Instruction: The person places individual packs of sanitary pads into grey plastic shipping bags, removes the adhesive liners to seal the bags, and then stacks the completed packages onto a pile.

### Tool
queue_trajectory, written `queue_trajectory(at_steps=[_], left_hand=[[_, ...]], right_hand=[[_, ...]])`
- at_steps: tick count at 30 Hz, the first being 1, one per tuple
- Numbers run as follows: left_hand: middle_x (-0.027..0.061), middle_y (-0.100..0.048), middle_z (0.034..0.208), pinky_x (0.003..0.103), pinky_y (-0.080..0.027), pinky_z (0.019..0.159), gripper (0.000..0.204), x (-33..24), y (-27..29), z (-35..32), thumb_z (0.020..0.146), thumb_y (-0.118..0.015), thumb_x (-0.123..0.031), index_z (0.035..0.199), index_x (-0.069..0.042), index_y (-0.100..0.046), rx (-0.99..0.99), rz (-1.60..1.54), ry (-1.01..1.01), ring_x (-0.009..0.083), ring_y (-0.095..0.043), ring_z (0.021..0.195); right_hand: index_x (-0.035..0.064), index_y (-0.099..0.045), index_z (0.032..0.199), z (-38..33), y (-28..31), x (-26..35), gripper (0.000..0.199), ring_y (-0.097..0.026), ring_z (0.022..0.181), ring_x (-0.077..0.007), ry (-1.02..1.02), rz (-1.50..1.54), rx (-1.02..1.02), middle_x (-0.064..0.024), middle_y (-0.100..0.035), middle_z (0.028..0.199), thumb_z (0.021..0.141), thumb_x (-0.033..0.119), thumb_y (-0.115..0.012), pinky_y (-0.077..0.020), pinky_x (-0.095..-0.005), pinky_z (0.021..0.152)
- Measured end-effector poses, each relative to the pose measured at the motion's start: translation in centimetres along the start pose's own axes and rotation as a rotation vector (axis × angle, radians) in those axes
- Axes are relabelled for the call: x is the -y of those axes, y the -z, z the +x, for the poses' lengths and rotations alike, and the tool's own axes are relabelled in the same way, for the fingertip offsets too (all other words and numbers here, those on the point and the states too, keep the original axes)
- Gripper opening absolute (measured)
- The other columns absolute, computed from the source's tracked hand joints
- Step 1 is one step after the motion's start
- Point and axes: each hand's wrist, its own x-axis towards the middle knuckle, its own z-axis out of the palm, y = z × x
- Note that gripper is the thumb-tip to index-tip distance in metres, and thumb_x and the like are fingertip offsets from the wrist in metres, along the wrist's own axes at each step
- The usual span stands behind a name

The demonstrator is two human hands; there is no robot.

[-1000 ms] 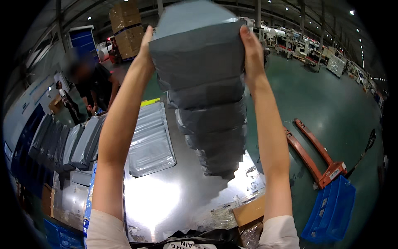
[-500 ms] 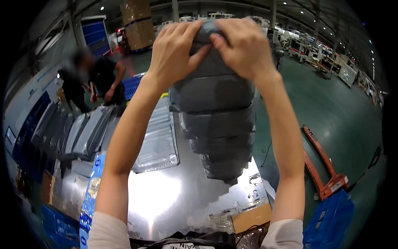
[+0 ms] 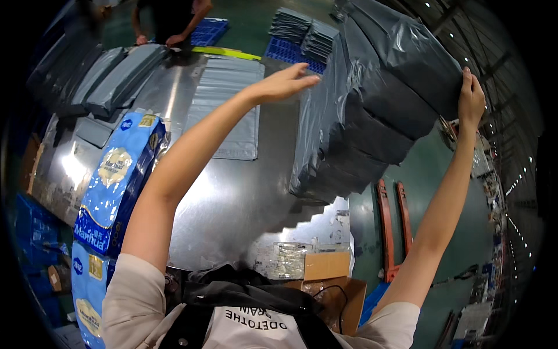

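A tall stack of grey plastic-wrapped packages (image 3: 372, 116) stands on the metal table, its top layers large and close in view. At the upper right, my right hand (image 3: 472, 104) has its fingers bent against the side edge of an upper package. My left hand (image 3: 285, 84) is left of the stack, apart from it as far as I can see, with fingers stretched out and nothing in them. Beneath my left forearm, a row of flat grey plastic mailing bags (image 3: 232, 107) lies overlapped on the table.
Blue plastic packs (image 3: 113, 174) line the table's left side, near more grey packages (image 3: 125, 81). Behind the table stands a co-worker (image 3: 168, 20). Smaller grey stacks rest on a blue pallet (image 3: 299, 55). An orange pallet jack (image 3: 388, 232) is right, a cardboard box (image 3: 328, 266) near my body.
Both hands have parted from the top of the stack: the left moved off to the left, the right to the package's right edge. My view has turned and tilted down.
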Motion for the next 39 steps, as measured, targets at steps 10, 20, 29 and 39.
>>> queue_trajectory(at_steps=[10, 20, 29, 39], left_hand=[[0.0149, -0.018, 0.142, 0.037, -0.012, 0.105, 0.083, 0.2, -6.1, 5.2, 0.082, -0.035, -0.064, 0.139, -0.008, -0.013, -0.246, -0.420, -0.079, 0.0250, -0.015, 0.132], [0.0132, -0.045, 0.124, 0.037, -0.036, 0.095, 0.059, -5.5, -10.8, 15.7, 0.090, -0.030, -0.048, 0.127, -0.003, -0.039, -0.303, -0.904, 0.034, 0.0239, -0.047, 0.111], [0.0130, -0.043, 0.126, 0.035, -0.033, 0.097, 0.058, -3.9, -13.1, 19.4, 0.090, -0.032, -0.046, 0.128, -0.003, -0.038, -0.367, -0.779, 0.044, 0.0229, -0.043, 0.114], [0.0128, -0.040, 0.129, 0.033, -0.029, 0.100, 0.056, -0.4, -15.8, 17.2, 0.091, -0.034, -0.044, 0.128, -0.002, -0.037, -0.401, -0.744, 0.048, 0.0218, -0.038, 0.118]], right_hand=[[0.0093, -0.047, 0.122, -4.6, -1.0, -8.2, 0.051, -0.046, 0.108, -0.0162, -0.281, 0.612, -0.170, -0.0050, -0.052, 0.117, 0.089, 0.047, -0.034, -0.0317, -0.0321, 0.089], [0.0046, -0.021, 0.137, -27.6, -18.3, -19.7, 0.076, -0.015, 0.132, -0.0230, -1.129, 1.401, 0.635, -0.0131, -0.021, 0.142, 0.085, 0.059, -0.031, -0.0100, -0.0348, 0.107], [0.0042, -0.022, 0.137, -28.8, -19.2, -22.1, 0.075, -0.015, 0.132, -0.0233, -1.203, 1.667, 0.509, -0.0142, -0.022, 0.142, 0.085, 0.059, -0.029, -0.0088, -0.0352, 0.107], [0.0055, -0.025, 0.136, -21.1, -12.9, -22.2, 0.075, -0.014, 0.132, -0.0245, -0.930, 1.481, 0.335, -0.0136, -0.023, 0.141, 0.085, 0.060, -0.021, -0.0069, -0.0347, 0.106]])
